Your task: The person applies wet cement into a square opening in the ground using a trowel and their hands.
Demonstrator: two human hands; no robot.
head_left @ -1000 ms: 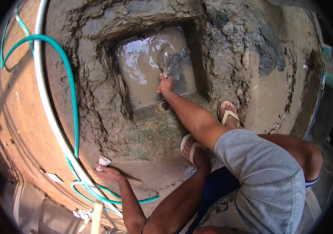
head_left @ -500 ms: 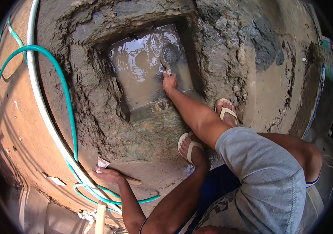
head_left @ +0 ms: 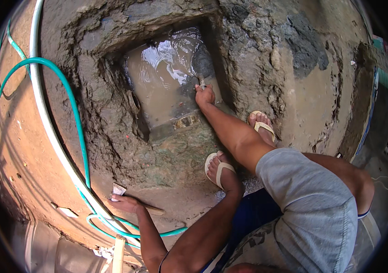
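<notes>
My right hand (head_left: 205,95) is closed around the handle of a trowel (head_left: 202,82) over the near right part of a square pit. The trowel's blade is under the murky water (head_left: 157,91) and cannot be made out. Grey, cement-like material (head_left: 203,63) shows at the pit's right side, beyond the hand. Low at the left, my left hand (head_left: 125,204) rests on the ground with its fingers stretched out, against a small pale flat piece (head_left: 118,189). A wooden stick (head_left: 154,210) lies beside its wrist.
A green hose (head_left: 73,100) loops across a white pipe (head_left: 50,123) at the left. Rough wet mud (head_left: 105,100) surrounds the pit. A dark grey mortar patch (head_left: 307,45) lies at the far right. My feet in sandals (head_left: 221,170) stand at the near edge.
My right hand has drawn slightly nearer and to the right. The trowel's rounded blade, visible before, has gone under the water, and the ripples have shifted. My left hand stays put.
</notes>
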